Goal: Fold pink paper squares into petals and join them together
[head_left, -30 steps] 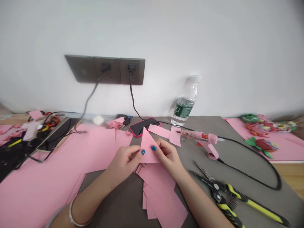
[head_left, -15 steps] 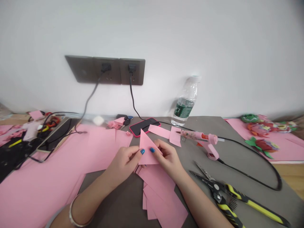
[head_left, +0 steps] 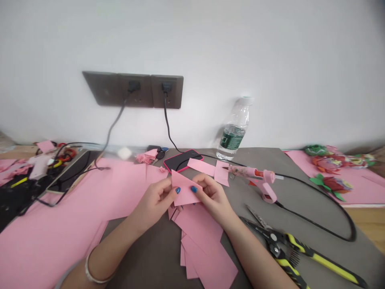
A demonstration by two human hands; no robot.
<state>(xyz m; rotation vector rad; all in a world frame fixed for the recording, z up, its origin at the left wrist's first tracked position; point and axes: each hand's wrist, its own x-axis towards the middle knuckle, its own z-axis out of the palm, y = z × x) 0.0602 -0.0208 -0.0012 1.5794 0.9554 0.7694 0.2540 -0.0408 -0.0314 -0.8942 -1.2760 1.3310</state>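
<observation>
Piece of pink paper, small, plain, matte, no print on the side in view. Outline roughly four-sided: sharp point at upper left, top edge slanting down to the right, lower edge straight. Looks folded; number of layers can't be told. Held up above the middle of the desk, off the surface.

Left hand pinches its left side, thumb on the front, fingers mostly hidden behind. Right hand pinches its right side the same way, thumb in front, fingers curled. Blue nails on both thumbs. Bracelet on the left wrist.

Just below the hands, toward the near edge: loose stack of pink slips, fanned unevenly, corners overlapping. Beyond the hands: phone with pink case, lying flat, then two pink slips near it, the right one by the nozzle of a pink glue gun. Bottle upright at the far edge, green label, part full. Pliers with yellow-black handles, spread, toward the right edge. Large pink sheets cover the left part. Past the right edge, paper flowers on another pink sheet. Wall socket behind, two cords plugged in.
</observation>
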